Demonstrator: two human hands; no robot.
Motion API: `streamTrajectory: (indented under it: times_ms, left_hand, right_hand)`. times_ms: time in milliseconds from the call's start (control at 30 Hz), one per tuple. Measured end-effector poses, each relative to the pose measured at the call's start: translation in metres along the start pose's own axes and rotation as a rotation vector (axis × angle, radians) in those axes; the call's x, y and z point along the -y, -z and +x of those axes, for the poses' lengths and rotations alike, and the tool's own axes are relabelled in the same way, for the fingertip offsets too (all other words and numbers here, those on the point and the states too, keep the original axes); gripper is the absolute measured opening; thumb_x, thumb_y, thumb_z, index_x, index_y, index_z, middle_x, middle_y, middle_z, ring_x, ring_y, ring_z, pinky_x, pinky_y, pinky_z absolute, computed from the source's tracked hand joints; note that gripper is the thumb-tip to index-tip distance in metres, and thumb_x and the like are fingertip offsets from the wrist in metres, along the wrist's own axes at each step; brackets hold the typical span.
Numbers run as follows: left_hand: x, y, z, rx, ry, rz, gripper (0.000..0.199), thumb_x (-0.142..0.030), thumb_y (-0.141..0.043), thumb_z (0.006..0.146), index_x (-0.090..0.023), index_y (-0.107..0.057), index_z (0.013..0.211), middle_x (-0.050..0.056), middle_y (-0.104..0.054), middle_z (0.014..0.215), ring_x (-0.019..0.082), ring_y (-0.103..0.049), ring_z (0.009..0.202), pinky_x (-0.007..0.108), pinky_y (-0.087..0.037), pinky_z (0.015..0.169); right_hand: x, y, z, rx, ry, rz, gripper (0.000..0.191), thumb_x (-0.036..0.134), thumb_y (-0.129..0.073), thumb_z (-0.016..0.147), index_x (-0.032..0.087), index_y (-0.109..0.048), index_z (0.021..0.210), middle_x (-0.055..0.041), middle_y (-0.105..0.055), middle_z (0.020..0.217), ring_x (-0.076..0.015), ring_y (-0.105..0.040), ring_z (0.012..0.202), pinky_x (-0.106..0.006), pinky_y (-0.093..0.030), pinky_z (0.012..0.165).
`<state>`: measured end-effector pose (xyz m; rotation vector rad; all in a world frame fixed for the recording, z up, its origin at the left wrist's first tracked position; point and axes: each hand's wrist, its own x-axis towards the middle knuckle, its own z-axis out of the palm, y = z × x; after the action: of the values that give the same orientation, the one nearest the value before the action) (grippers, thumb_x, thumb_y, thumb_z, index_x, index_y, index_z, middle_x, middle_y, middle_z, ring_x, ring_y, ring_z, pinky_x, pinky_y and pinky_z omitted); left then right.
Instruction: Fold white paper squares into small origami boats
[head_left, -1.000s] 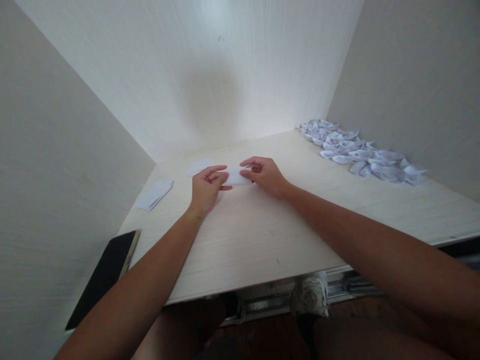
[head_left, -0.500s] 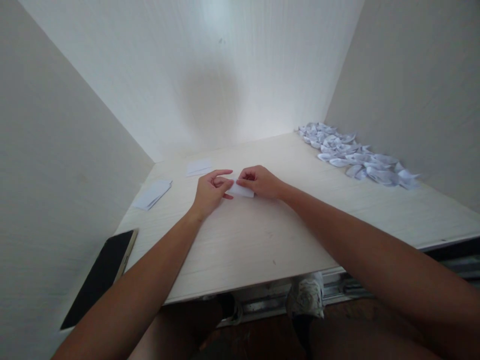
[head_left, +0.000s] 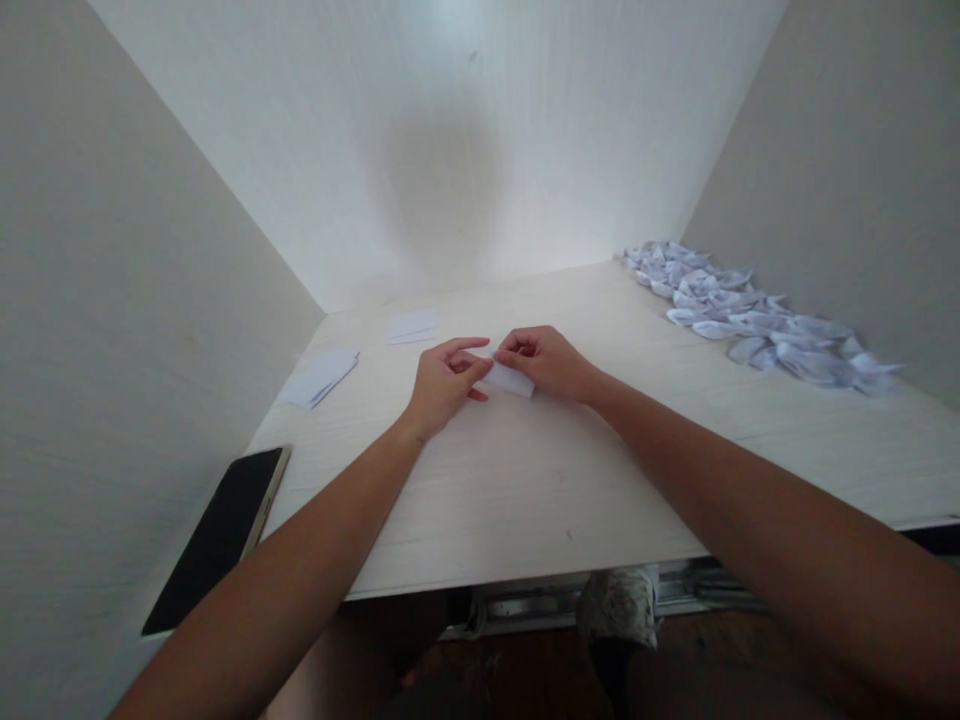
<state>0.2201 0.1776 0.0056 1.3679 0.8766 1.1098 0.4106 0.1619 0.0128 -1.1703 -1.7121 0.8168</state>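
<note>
Between my hands, over the middle of the table, is a small white piece of paper (head_left: 511,379). My left hand (head_left: 450,382) pinches its left end between thumb and a finger, with the index finger stretched out above. My right hand (head_left: 546,362) is closed on the paper's upper edge, its thumb and fingertips pressed together close to the left thumb. The paper's lower right corner sticks out below the right fingers. Whether it is folded under the fingertips I cannot make out.
At the right wall lies a long heap of folded white paper pieces (head_left: 739,310). Flat paper sheets (head_left: 322,378) lie at the left, and another small stack of paper (head_left: 412,325) at the back. A dark tablet-like device (head_left: 217,540) lies front left on the table (head_left: 480,500).
The whole view has shifted, so everything on the table appears further right. Both hands keep nearly the same grip on the paper.
</note>
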Motion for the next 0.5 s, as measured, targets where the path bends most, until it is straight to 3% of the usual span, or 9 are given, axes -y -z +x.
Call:
streamTrajectory:
  times_ms: [500]
  left_hand:
    - [0.0027, 0.0041, 0.002, 0.007, 0.071, 0.042, 0.049, -0.03, -0.093, 0.06, -0.013, -0.078, 0.104, 0.008, -0.077, 0.074, 0.021, -0.071, 0.065, 0.023, -0.054, 0.041]
  right_hand:
    - [-0.0026, 0.0014, -0.0004, -0.062, -0.033, -0.041, 0.018, 0.031, -0.067, 0.083, 0.018, -0.07, 0.071, -0.0001, -0.061, 0.063, -0.0134, -0.049, 0.062, -0.028, -0.036, 0.059]
